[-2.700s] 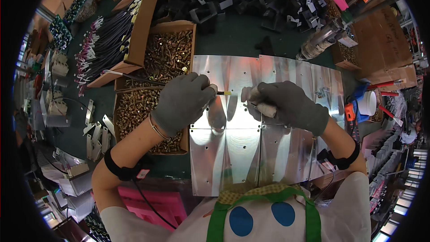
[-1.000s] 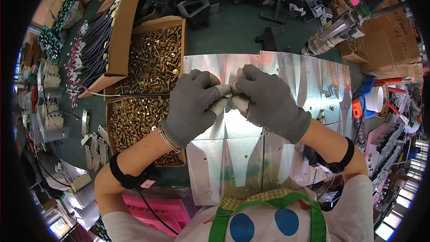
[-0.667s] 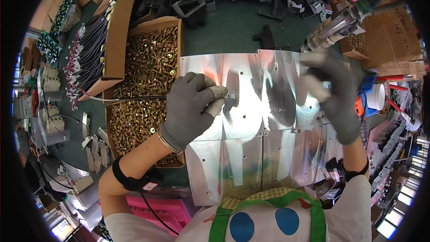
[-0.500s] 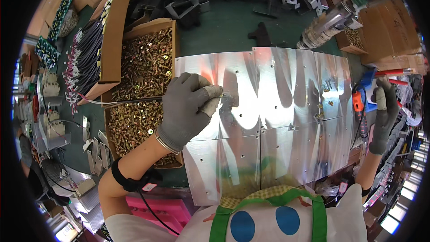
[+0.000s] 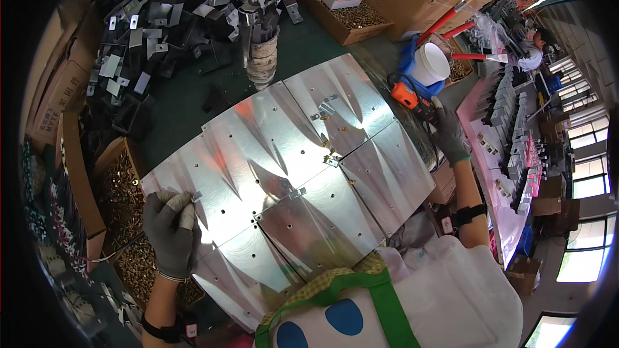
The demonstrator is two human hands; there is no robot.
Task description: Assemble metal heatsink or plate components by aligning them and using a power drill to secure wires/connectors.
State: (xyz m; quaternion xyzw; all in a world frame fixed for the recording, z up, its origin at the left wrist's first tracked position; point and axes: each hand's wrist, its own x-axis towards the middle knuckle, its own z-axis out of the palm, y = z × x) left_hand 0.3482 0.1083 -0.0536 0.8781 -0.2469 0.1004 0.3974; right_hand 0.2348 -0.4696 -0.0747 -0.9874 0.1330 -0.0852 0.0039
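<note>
My left hand (image 5: 171,232), in a grey glove with pale fingertips, has its thumb and fingers pinched at a small metal clip (image 5: 197,198) on the left edge of the shiny sheet-metal plates (image 5: 284,174). On the right, my gloved right hand (image 5: 450,134) is at the black handle of an orange-and-black power tool (image 5: 406,95), fingers curled along it; the grip is partly hidden. More small clips lie on the plates, one near the middle (image 5: 298,193) and another (image 5: 329,99) farther back beside a few brass-coloured screws (image 5: 329,153).
A cardboard box of brass-coloured screws (image 5: 122,200) sits at the left. Black metal brackets (image 5: 167,32) are heaped at the far left. A tape-wrapped cylinder (image 5: 262,61) stands behind the plates. Beyond the tool are a white tub (image 5: 432,64) and red-handled tools (image 5: 445,22).
The view has swung to the right, so the plates appear turned. My left hand stays at the clip on the plate edge. My right hand has come closer to the orange-and-black tool's handle.
</note>
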